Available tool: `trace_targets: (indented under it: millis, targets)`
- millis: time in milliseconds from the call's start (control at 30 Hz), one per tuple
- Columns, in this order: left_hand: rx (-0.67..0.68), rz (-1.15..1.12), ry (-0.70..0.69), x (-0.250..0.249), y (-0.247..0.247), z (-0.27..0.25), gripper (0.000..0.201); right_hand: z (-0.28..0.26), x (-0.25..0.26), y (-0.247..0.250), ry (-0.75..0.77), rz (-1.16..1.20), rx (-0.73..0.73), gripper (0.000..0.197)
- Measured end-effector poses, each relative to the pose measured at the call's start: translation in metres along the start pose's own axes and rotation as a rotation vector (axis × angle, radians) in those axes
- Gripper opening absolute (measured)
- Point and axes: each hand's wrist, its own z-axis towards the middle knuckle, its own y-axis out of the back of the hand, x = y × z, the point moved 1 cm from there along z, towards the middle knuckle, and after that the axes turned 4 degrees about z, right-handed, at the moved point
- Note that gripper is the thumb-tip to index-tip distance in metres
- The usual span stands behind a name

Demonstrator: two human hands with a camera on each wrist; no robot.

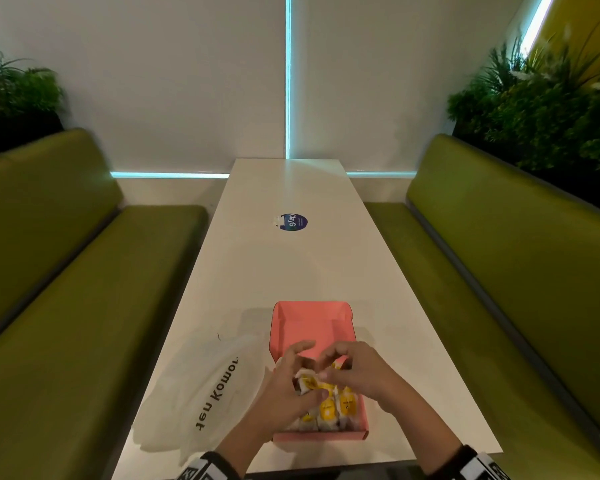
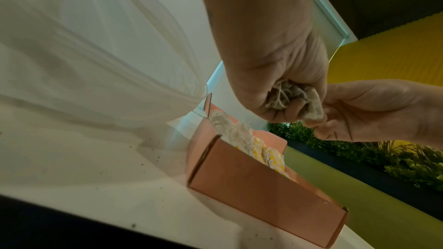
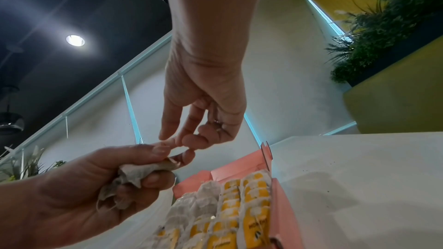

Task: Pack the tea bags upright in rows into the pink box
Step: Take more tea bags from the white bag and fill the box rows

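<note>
The open pink box (image 1: 317, 436) (image 2: 263, 196) (image 3: 242, 168) sits near the front edge of the white table. Rows of tea bags (image 1: 329, 407) (image 2: 258, 147) (image 3: 239, 205) with yellow tags stand in its near part, and its far part shows bare pink floor. Above the box, my left hand (image 1: 288, 386) (image 2: 275, 75) (image 3: 72, 186) grips a crumpled bundle of tea bags (image 1: 307, 381) (image 2: 285, 97) (image 3: 134, 175). My right hand (image 1: 350, 368) (image 2: 371, 111) (image 3: 203, 120) meets it from the right, its fingertips pinching the edge of one bag in the bundle.
A white plastic bag (image 1: 205, 382) (image 2: 84, 44) with black lettering lies left of the box. A round blue sticker (image 1: 293, 222) marks the table further out. Green benches (image 1: 66, 289) run along both sides, with plants behind them.
</note>
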Motion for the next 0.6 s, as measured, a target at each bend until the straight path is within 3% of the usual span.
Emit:
trace_targets:
  millis: [100, 200, 300, 467, 600]
  targets:
    - [-0.024, 0.026, -0.026, 0.0, 0.0, 0.0, 0.093, 0.001, 0.0, -0.003, -0.036, -0.116, 0.03, 0.013]
    - [-0.023, 0.058, -0.064, 0.0, -0.001, 0.002, 0.104, 0.004, -0.004, -0.007, -0.065, -0.167, 0.1, 0.018]
    - [-0.005, 0.106, -0.081, 0.004, -0.002, 0.002, 0.11, 0.004, -0.006, -0.01, -0.049, -0.133, 0.08, 0.01]
    - [-0.03, -0.028, 0.012, 0.003, 0.002, -0.001, 0.097, 0.005, -0.005, 0.0, 0.014, -0.047, -0.053, 0.019]
    - [-0.033, -0.012, 0.071, 0.011, 0.004, 0.001, 0.054, 0.004, 0.001, 0.007, 0.068, -0.03, -0.116, 0.021]
